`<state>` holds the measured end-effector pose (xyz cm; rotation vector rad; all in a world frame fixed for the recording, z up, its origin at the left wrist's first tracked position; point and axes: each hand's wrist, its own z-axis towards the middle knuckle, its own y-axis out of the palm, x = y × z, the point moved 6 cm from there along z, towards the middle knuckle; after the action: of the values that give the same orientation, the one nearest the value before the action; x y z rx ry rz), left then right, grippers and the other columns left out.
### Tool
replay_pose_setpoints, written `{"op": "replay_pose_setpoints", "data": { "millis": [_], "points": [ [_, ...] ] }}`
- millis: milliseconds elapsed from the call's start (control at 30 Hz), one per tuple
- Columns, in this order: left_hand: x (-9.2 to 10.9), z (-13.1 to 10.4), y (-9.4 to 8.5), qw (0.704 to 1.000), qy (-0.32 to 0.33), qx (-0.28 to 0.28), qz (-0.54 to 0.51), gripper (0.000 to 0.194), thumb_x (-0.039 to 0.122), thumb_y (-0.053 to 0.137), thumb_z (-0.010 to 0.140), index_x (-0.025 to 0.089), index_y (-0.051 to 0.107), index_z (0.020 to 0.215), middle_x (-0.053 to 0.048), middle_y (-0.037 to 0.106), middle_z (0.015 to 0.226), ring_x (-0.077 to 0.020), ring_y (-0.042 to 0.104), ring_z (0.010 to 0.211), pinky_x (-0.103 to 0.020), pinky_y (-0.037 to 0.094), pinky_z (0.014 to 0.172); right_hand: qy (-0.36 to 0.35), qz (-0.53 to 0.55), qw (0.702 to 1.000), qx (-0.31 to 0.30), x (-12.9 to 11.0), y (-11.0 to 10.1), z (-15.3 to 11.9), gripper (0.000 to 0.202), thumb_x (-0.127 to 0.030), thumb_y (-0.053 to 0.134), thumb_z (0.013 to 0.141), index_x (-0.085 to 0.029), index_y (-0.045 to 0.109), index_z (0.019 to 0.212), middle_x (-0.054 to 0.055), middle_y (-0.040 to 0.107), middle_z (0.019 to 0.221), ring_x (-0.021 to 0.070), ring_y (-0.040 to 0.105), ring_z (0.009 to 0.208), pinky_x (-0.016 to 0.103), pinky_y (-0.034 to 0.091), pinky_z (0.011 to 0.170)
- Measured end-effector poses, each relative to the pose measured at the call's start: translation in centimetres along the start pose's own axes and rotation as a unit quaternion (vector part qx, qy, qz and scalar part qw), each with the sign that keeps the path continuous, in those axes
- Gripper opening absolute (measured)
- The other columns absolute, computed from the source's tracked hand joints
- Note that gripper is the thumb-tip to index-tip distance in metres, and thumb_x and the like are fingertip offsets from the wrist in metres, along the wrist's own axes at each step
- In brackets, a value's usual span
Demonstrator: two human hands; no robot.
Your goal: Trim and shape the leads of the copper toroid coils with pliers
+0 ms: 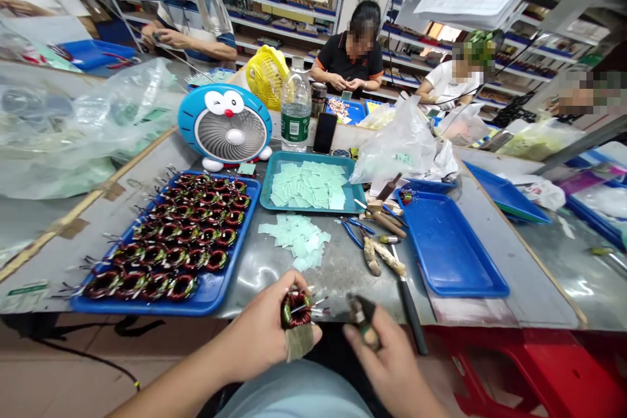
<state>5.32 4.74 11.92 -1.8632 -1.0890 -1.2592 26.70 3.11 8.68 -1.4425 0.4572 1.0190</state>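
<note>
Near the table's front edge, my left hand (267, 323) grips a wire-wound ring coil (296, 309), its loose wire ends pointing right; a drab wrap covers part of the fingers. To its right, apart from the coil, my right hand (386, 346) holds a small tool (363, 321), blurred by motion. Rows of similar coils fill a blue tray (210, 297) on the left. Pale green sheets (298, 238) lie loose on the metal table, with more sheets (311, 184) in a teal tray (274, 204) behind them.
Pliers (369, 255) and a black-handled tool (412, 313) lie right of centre, beside another blue tray (455, 248). A blue fan (228, 124), a water bottle (296, 108), a phone (324, 133) and plastic bags (396, 137) stand behind. Several people sit across the table.
</note>
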Motion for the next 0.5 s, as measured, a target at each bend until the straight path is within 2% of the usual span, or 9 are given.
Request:
{"op": "replay_pose_setpoints", "data": {
  "millis": [67, 133, 267, 367, 500],
  "points": [
    [-0.5, 0.0, 0.0, 1.000, -0.024, -0.015, 0.007, 0.035, 0.025, 0.074, 0.076, 0.023, 0.044, 0.093, 0.009, 0.044, 0.074, -0.0114, 0.038, 0.069, -0.024, 0.034, 0.062, -0.024, -0.100, 0.995, -0.003, -0.3, -2.4, 0.7, 0.030, -0.028, 0.057, 0.102, -0.024, 0.058, 0.131, 0.006, 0.064, 0.107, 0.0201, 0.062, 0.096, 0.029, 0.050, 0.084],
    [-0.8, 0.1, 0.3, 0.999, -0.028, -0.041, -0.004, 0.035, 0.025, 0.076, 0.073, 0.022, 0.046, 0.091, 0.008, 0.045, 0.076, -0.0113, 0.039, 0.071, -0.024, 0.034, 0.063, -0.067, -0.177, 0.981, -0.043, -1.3, -3.5, 1.7, 0.036, -0.023, 0.054, 0.101, -0.025, 0.054, 0.137, 0.008, 0.061, 0.112, 0.0233, 0.059, 0.101, 0.035, 0.050, 0.087],
    [-0.5, 0.1, 0.9, 0.994, -0.022, -0.087, -0.067, 0.037, 0.031, 0.076, 0.074, 0.018, 0.051, 0.099, 0.004, 0.050, 0.086, -0.0132, 0.045, 0.077, -0.026, 0.039, 0.070, -0.126, -0.257, 0.952, -0.110, -3.5, -2.9, 3.5, 0.039, -0.011, 0.050, 0.096, -0.022, 0.054, 0.132, 0.010, 0.057, 0.116, 0.0265, 0.053, 0.100, 0.042, 0.047, 0.085],
    [-0.2, -0.1, 1.1, 0.995, -0.016, -0.087, -0.042, 0.037, 0.031, 0.075, 0.074, 0.018, 0.053, 0.101, 0.003, 0.053, 0.090, -0.0145, 0.047, 0.080, -0.027, 0.042, 0.073, -0.157, -0.287, 0.938, -0.116, -4.5, -2.0, 4.3, 0.035, -0.009, 0.050, 0.094, -0.022, 0.057, 0.126, 0.009, 0.057, 0.111, 0.0253, 0.049, 0.094, 0.041, 0.044, 0.080],
    [0.4, -0.3, 1.3, 0.997, -0.024, -0.075, -0.009, 0.040, 0.026, 0.080, 0.067, 0.018, 0.055, 0.097, 0.004, 0.057, 0.083, -0.0132, 0.046, 0.073, -0.025, 0.040, 0.064, -0.198, -0.307, 0.922, -0.125, -4.9, -1.8, 4.7, 0.026, -0.008, 0.050, 0.094, -0.019, 0.060, 0.115, 0.010, 0.057, 0.107, 0.0246, 0.045, 0.090, 0.039, 0.039, 0.076]
  ]
}}
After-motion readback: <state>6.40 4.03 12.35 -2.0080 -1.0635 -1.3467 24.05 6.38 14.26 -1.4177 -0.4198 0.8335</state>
